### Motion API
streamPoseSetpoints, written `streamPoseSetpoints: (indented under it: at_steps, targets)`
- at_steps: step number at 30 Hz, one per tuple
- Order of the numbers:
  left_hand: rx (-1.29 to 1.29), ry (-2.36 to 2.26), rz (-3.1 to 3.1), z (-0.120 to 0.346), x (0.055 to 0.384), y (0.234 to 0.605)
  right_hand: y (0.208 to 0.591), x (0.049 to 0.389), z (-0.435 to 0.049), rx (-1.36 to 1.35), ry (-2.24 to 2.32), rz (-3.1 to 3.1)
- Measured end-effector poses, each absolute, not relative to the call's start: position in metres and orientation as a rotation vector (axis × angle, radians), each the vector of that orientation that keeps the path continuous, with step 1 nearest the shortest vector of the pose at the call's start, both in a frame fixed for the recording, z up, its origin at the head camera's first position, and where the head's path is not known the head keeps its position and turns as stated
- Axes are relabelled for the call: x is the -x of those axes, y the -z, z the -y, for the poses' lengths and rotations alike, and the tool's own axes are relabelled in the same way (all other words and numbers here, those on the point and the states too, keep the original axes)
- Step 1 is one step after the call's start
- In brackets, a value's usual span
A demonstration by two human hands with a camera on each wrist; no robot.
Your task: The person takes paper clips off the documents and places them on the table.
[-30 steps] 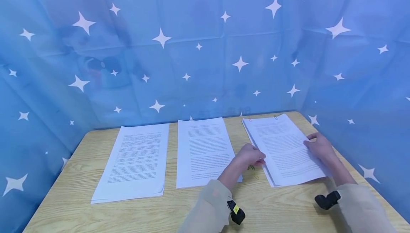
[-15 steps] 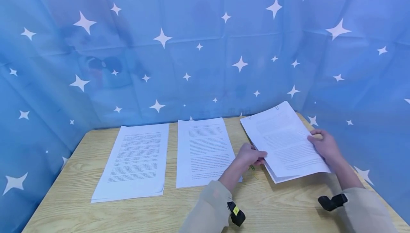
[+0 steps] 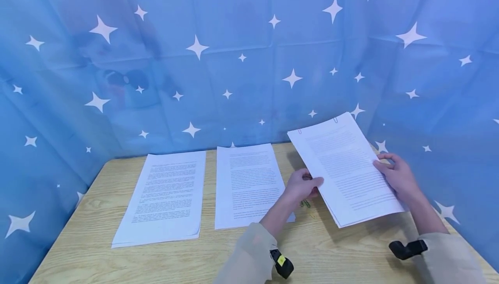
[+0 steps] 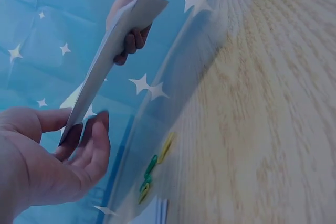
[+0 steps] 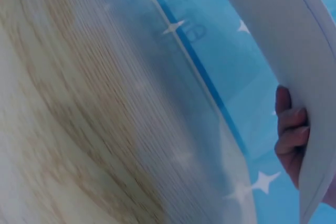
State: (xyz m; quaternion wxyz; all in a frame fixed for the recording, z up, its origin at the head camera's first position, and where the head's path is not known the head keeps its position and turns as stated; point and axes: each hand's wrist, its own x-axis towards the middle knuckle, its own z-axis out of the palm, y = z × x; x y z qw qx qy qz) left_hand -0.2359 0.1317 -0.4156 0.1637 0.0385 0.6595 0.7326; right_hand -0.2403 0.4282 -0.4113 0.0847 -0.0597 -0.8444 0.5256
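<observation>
Both hands hold a stack of printed paper sheets (image 3: 343,169) above the right part of the table, its far end raised. My left hand (image 3: 300,186) pinches the stack's left edge, thumb on top. My right hand (image 3: 399,177) grips the right edge, its fingers (image 5: 294,135) curled against the underside in the right wrist view. A red paper clip (image 3: 299,131) and a grey paper clip (image 3: 335,120) sit on the far edge of the stack. Beneath my left hand, green paper clips (image 4: 150,166) and yellow paper clips (image 4: 166,148) lie on the table.
Two more printed paper stacks, a left one (image 3: 163,197) and a middle one (image 3: 249,184), lie flat on the wooden table (image 3: 163,262). A blue curtain with white stars (image 3: 241,80) hangs behind the table and along its sides.
The right-hand stack has been lifted off the table, its far end rising and tilting up. The right hand has moved slightly up and right with it; the left hand has risen a little.
</observation>
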Motion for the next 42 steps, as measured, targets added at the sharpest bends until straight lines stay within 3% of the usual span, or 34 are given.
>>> streamPoseSetpoints:
  at_steps: [18, 42]
  targets:
    - [-0.264, -2.037, -2.16, -0.09, 0.229, 0.39, 0.41, 0.248, -0.4, -0.142, -1.661, 2.518]
    - [-0.422, -1.77, -2.313, 0.013, 0.231, 0.38, 0.401, 0.253, -0.345, -0.684, -1.8, 2.659]
